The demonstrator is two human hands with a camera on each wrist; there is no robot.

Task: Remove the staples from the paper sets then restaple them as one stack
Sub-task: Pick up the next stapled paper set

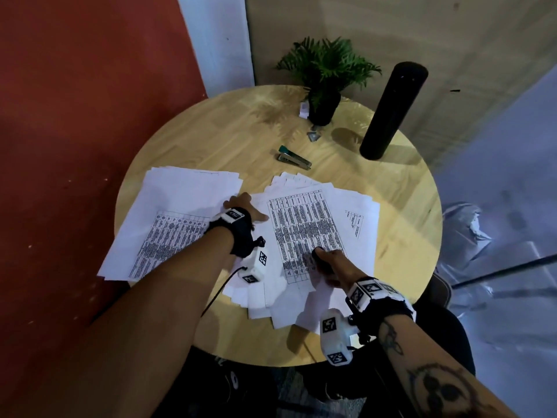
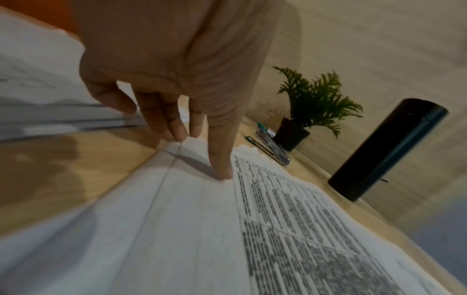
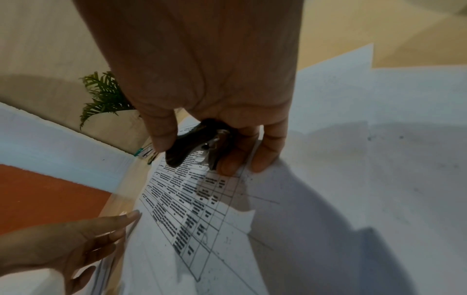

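Two loose spreads of printed sheets lie on the round wooden table (image 1: 401, 206): a left paper pile (image 1: 177, 212) and a fanned right paper pile (image 1: 313, 224). My left hand (image 1: 245, 208) lies between them, its straight fingers (image 2: 222, 169) touching the left edge of the right pile's top sheet (image 2: 278, 219). My right hand (image 1: 327, 265) rests on that top sheet's lower part and grips a black staple remover (image 3: 182, 149) between thumb and fingers. A green and silver stapler (image 1: 294, 158) lies untouched beyond the papers.
A potted plant (image 1: 324, 107) and a tall black cylinder (image 1: 391, 113) stand at the table's back. Small metal bits (image 1: 313, 135) and a little white box (image 1: 304, 110) lie beside the pot. Bare wood shows at the right of the table.
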